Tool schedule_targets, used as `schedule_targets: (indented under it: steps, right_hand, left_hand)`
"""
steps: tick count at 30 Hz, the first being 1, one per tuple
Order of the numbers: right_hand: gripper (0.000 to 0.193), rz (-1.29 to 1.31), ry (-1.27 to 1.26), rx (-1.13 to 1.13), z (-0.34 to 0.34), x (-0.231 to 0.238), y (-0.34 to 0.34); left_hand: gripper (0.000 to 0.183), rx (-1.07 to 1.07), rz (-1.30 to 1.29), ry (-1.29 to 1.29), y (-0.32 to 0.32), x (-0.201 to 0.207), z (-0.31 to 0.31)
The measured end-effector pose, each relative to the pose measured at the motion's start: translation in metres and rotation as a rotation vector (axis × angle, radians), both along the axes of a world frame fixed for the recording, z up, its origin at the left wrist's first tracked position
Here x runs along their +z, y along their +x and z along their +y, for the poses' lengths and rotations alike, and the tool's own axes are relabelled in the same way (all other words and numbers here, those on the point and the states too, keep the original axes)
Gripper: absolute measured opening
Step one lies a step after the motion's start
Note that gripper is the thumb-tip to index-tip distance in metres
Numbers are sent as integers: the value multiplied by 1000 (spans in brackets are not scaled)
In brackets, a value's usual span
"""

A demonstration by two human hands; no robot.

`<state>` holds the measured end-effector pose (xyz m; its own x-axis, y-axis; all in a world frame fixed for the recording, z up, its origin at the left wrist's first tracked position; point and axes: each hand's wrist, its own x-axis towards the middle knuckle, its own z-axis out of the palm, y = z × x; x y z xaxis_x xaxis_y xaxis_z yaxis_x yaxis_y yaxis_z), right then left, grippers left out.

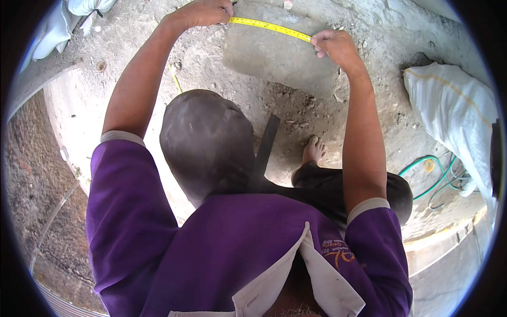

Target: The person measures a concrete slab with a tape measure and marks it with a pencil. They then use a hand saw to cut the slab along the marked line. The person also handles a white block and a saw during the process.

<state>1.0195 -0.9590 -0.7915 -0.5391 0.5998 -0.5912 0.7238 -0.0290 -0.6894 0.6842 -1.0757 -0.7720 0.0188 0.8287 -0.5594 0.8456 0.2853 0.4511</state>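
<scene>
A yellow tape measure blade (269, 26) is stretched between my two hands at the far side, over a flat grey stone slab (274, 59) lying on the dusty ground. My left hand (207, 14) is closed at the blade's left end; a small dark tip shows by its fingers, and I cannot make out what it belongs to. With thumb and fingers, my right hand (337, 46) pinches the blade's right end, above the slab's right part. The blade bows slightly.
A dark flat bar (268, 142) rises beside my knee. My bare foot (315, 150) rests on rubble-strewn ground. White sacks (449, 100) stand at right, with a green hose (430, 177) below them; more white bags (55, 31) lie far left. A thin yellow strip (176, 80) shows beyond my left knee.
</scene>
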Motion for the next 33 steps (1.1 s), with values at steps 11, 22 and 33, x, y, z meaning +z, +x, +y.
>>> schedule_targets:
  steps: [11,22,33]
  right_hand:
    - [21,9,-1,30,3,-4,0]
    - [21,86,-56,-70,-3,-8,1]
    - [19,123,-76,-82,0,-11,6]
  left_hand:
    - [27,15,-10,11,7,11,1]
    - [27,-65,113,93,6,-4,0]
    - [23,-89,60,48,7,5,7]
